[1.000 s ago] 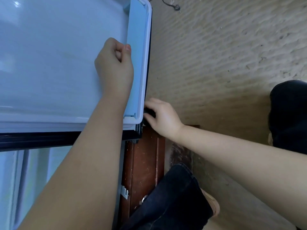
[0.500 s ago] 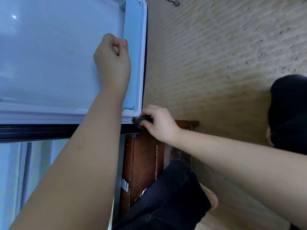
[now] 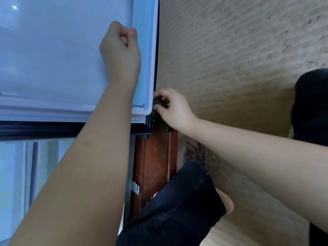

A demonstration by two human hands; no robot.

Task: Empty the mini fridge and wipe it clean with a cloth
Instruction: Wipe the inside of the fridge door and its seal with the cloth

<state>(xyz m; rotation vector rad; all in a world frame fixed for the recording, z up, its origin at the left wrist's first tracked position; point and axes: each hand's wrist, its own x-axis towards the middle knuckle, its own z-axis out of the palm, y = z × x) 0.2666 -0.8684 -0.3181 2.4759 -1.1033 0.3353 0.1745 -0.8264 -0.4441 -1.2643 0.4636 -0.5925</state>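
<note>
Left hand: the left hand [image 3: 120, 50], at the upper middle of the frame, is curled into a fist against the pale white plastic inner face of the mini fridge door [image 3: 53, 50]. Its thumb lies beside the raised white door rim [image 3: 150, 59], and nothing shows inside the fist.

Right hand: the right hand [image 3: 174, 109], at the centre of the frame, pinches a dark grey-green cloth [image 3: 164, 128] between fingers and thumb. It presses the cloth to the outer edge of the door at its lower right corner.

Task thing: the door fills the upper left. The cabinet opening at lower left is pale and blurred, so I cannot tell whether it has been emptied.

Step, as I judge it: wiping the door's edge and seal.

Risk: the door may swing away under the cloth's push if the fist slackens. The cloth's loose tail could snag on the black strip [image 3: 53, 128] below the corner. The fingertips sit near that corner joint, a likely nipping spot.

Edges and room: the beige woven floor [image 3: 230, 50] on the right leaves free travel up along the rim. Below the corner, the reddish-brown wooden panel [image 3: 156, 166] and a dark denim trouser leg [image 3: 177, 210] crowd the space.
</note>
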